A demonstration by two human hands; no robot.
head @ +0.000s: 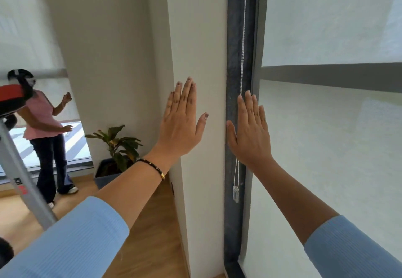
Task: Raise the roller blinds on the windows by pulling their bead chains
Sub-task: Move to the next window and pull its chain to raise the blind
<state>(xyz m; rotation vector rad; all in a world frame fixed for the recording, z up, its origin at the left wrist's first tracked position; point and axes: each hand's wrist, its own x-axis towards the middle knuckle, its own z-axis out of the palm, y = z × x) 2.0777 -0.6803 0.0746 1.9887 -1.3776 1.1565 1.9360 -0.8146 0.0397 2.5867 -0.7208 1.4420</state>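
Head view: left hand point(181, 125) and right hand point(250, 129) both raised flat, fingers spread, gripping nothing. Bead chain point(243, 60) hangs in the dark frame channel, passing behind the right fingertips. Roller blind point(326, 147) appears fully lowered. Judgement: pre-grasp step; next, right hand must pinch one chain strand and draw it downward.
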